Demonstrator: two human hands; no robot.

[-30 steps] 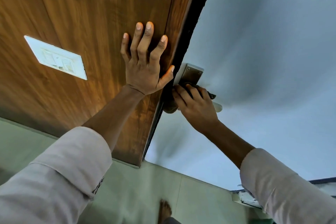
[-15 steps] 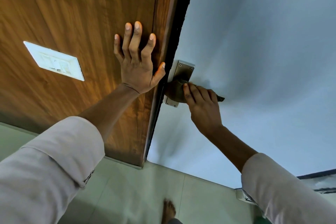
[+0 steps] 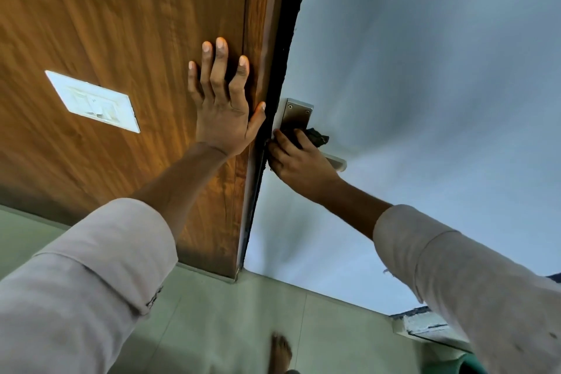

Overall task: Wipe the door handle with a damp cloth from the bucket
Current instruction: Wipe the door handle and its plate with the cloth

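Door handle (image 3: 335, 162), mounted on the pale door (image 3: 425, 100), pokes out just past the right hand (image 3: 299, 162), which clutches a dark cloth (image 3: 317, 136) against the handle's metal plate (image 3: 296, 114). Beside the plate, the left hand (image 3: 224, 112) lies flat, fingers spread, on the wooden panel (image 3: 121, 24), gripping nothing.

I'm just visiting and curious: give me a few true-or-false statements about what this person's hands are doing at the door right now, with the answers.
1. The left hand lies flat and open on the wooden panel. True.
2. The right hand holds a dark cloth at the door handle. True.
3. The cloth is white. False: it is dark.
4. The white switch plate is right of the handle. False: it is on the wooden panel, left of both hands.
5. The person wears shoes. False: a bare foot shows on the floor.
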